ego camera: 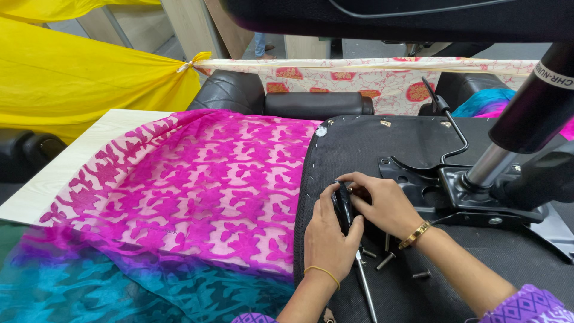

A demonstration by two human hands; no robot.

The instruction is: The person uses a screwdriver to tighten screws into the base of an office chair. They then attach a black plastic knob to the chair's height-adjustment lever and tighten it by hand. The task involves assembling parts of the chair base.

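1. left hand (327,236) is curled over a small black rounded part (343,206), fingers wrapped on it; what the part is cannot be told, mostly covered.
2. right hand (382,203) is cupped against the same black part from the other side, fingertips tucked under and hidden; the two hands touch each other around it.
3. thin gold bangle on the left wrist, wider gold bracelet (415,234) on the right wrist; purple patterned sleeve (529,306) is cut off by the bottom right corner.
4. long silver metal rod of a tool (365,283) runs out from under the left hand to the bottom edge, its end cut off.
5. loose dark metal screws (385,261) lie just beside the right wrist on the seat.
6. all of this sits on the upturned black fabric underside of an office chair seat (359,143), with the black metal base plate (445,194) and chrome and black gas cylinder (520,128) to the right, top cut off.
7. left of the seat, magenta patterned sheer cloth (203,179) covers a pale wooden board (72,161); it turns teal toward the bottom left.
8. yellow draped fabric (78,78) hangs at top left; a cream floral printed cloth strip (382,75) is stretched across the back.
9. another black chair part fills the top edge, shape unclear.
10. open seat surface lies above the hands; the right side is crowded by the plate.
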